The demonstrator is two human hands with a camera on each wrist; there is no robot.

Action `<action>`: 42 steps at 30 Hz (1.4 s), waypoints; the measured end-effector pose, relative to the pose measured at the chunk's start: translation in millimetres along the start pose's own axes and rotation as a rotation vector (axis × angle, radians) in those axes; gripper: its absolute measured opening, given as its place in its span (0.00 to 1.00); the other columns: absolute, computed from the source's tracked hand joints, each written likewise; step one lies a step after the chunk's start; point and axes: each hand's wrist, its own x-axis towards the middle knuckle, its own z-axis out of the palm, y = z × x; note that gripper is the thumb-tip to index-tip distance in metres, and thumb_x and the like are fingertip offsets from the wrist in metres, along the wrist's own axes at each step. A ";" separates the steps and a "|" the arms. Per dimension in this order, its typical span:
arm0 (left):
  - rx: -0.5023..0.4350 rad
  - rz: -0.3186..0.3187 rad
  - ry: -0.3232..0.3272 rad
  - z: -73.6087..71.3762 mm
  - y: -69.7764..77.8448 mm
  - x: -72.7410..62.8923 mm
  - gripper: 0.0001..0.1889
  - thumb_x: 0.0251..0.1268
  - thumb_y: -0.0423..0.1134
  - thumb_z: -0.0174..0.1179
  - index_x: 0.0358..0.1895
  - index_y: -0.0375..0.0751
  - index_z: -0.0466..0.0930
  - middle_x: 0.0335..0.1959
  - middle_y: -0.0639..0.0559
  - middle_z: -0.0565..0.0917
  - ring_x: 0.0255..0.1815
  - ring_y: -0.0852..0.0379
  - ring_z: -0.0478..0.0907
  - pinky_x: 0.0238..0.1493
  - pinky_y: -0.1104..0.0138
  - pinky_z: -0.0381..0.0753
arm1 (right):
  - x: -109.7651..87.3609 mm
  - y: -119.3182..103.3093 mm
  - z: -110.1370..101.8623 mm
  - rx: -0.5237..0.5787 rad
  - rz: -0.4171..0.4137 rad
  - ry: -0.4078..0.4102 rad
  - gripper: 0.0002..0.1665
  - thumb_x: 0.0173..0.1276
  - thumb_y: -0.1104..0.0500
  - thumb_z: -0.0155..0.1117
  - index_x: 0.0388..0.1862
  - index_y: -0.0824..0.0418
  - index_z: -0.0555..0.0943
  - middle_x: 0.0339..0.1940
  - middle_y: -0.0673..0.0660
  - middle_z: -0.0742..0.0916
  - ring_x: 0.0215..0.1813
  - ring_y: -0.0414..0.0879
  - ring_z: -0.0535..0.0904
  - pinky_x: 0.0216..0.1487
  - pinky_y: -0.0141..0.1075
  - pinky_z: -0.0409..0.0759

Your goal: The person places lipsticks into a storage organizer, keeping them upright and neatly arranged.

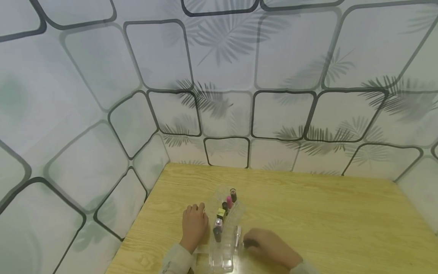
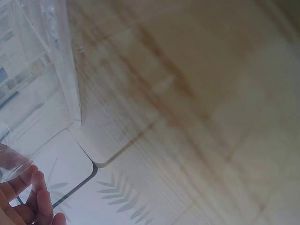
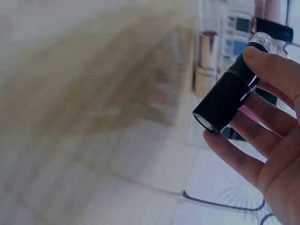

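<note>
A clear plastic cosmetics organizer (image 1: 226, 249) stands on the table with several lipsticks and small cosmetics in its slots, among them a pink tube (image 1: 229, 201) and a yellow-capped item (image 1: 221, 213). My left hand (image 1: 195, 224) is at its left side; in the left wrist view the thumb and fingers (image 2: 38, 199) pinch a rounded clear plastic edge. To the right of the organizer, my right hand (image 1: 270, 245) holds a black lipstick tube (image 3: 229, 86) with a clear, shiny end, between thumb and fingers. A gold-and-clear lipstick tube (image 3: 205, 63) stands in the organizer behind it.
The wood-grain table (image 1: 325, 217) extends to the right and behind the organizer. A patterned wall covering (image 1: 226, 114) with leaf prints and rounded outlines closes off the back and left side. Another dark tube (image 1: 233, 195) stands at the organizer's far end.
</note>
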 end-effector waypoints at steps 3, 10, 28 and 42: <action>0.001 -0.002 -0.009 0.8 -0.2 0.0 0.09 0.48 0.35 0.64 0.35 0.40 0.77 0.25 0.47 0.78 0.26 0.52 0.71 0.29 0.61 0.71 | 4.3 1.1 -7.6 -0.003 0.043 0.014 0.12 0.60 0.56 0.64 0.44 0.50 0.80 0.41 0.43 0.85 0.45 0.38 0.82 0.48 0.36 0.80; 0.002 0.001 -0.003 2.4 -1.0 -0.3 0.09 0.48 0.35 0.64 0.35 0.40 0.77 0.24 0.47 0.78 0.25 0.52 0.71 0.28 0.62 0.70 | 18.9 1.3 -21.8 0.009 0.084 0.057 0.14 0.58 0.57 0.65 0.44 0.53 0.81 0.40 0.46 0.86 0.43 0.37 0.81 0.46 0.34 0.80; 0.005 -0.010 -0.026 0.5 -0.5 0.4 0.09 0.50 0.35 0.63 0.36 0.40 0.78 0.25 0.47 0.79 0.26 0.52 0.71 0.29 0.62 0.71 | 35.8 -11.5 -37.0 0.176 0.081 0.136 0.13 0.59 0.61 0.65 0.44 0.55 0.81 0.39 0.46 0.86 0.40 0.33 0.80 0.43 0.29 0.80; 0.004 -0.010 -0.026 2.8 -1.4 -0.2 0.09 0.50 0.35 0.63 0.36 0.40 0.78 0.25 0.47 0.79 0.26 0.52 0.71 0.30 0.62 0.71 | 41.4 -22.8 -28.9 0.299 0.043 0.244 0.13 0.58 0.61 0.65 0.44 0.58 0.80 0.40 0.51 0.87 0.41 0.37 0.82 0.45 0.37 0.82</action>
